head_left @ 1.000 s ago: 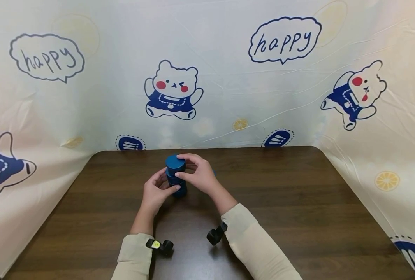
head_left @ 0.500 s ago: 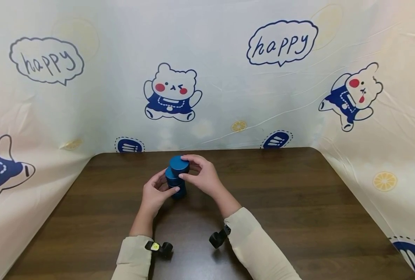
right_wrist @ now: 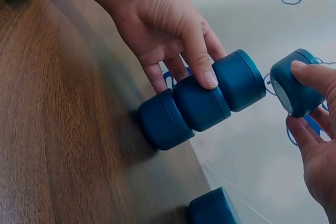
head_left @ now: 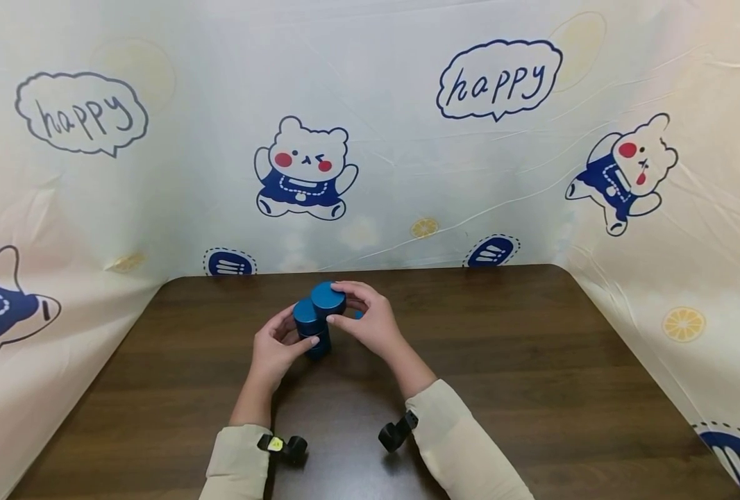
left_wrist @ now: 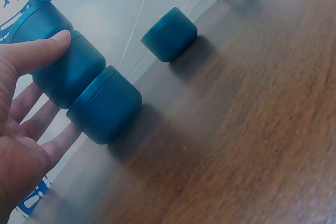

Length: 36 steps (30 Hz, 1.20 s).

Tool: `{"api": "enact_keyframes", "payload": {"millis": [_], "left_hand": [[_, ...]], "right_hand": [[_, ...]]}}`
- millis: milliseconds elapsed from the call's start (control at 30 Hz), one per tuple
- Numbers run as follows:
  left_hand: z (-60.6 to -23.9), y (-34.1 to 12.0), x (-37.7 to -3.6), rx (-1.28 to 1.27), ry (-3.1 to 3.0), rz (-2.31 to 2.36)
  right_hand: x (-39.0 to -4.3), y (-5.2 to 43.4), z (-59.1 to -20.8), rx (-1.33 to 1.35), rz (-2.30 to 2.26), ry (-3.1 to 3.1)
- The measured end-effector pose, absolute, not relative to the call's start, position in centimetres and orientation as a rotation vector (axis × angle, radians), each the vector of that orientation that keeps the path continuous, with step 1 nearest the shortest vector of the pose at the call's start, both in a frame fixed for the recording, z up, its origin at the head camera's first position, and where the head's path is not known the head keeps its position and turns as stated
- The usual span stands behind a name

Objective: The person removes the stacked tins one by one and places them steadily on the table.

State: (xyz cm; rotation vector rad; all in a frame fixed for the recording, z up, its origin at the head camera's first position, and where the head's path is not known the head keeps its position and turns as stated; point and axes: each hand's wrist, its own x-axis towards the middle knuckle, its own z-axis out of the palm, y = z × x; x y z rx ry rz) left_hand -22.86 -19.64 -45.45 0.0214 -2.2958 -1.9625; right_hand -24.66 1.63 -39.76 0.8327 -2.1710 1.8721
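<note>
Three small blue lidded round tins (right_wrist: pixel 202 100) stand in a stack on the table, their seams showing in both wrist views. My left hand (head_left: pixel 276 351) holds the stack from the left, its thumb on the middle tin and fingers round the far side. A separate blue tin (head_left: pixel 328 297) is gripped between thumb and fingers of my right hand (head_left: pixel 373 323), raised just right of the stack's top. In the right wrist view this held tin (right_wrist: pixel 296 85) is apart from the stack, its paler base partly showing.
Another blue tin (left_wrist: pixel 170 35) stands on the dark wooden table (head_left: pixel 501 375), right of the stack and mostly hidden behind my right hand in the head view. A printed cloth backdrop (head_left: pixel 395 139) rises at the table's back edge. Each wrist wears a small black camera.
My right hand has carried its tin from over the stack to the right, uncovering the top of the stack. The left hand keeps its hold in nearly the same place.
</note>
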Motion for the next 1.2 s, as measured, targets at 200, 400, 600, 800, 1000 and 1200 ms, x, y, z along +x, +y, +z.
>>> {"api": "enact_keyframes", "payload": {"millis": [200,400,600,800,1000,1200], "left_hand": [[-45.5,-19.6,-22.8,0.021,-2.299,-1.955],[-45.4,-19.5,-22.7,0.019,-2.296,-1.952],[-45.5,-19.6,-22.8,0.016,-2.306,-1.929],[-45.6,-19.7,-22.9,0.022,-2.31,-1.921],[-45.5,-19.7,-22.8,0.018,-2.309,-1.935],[-45.4,-19.5,-22.7,0.022,-2.299,-1.943]], "right_hand": [[-24.6,2.2,-39.8,0.804,1.862,-2.172],[-24.9,2.5,-40.4,0.782,1.851,-2.174],[-24.8,2.9,-40.5,0.751,1.859,-2.178],[-23.2,3.3,-38.8,0.74,1.855,-2.199],[-22.1,3.6,-38.1,0.729,1.856,-2.194],[-21.9,3.9,-38.4,0.719,1.859,-2.196]]}}
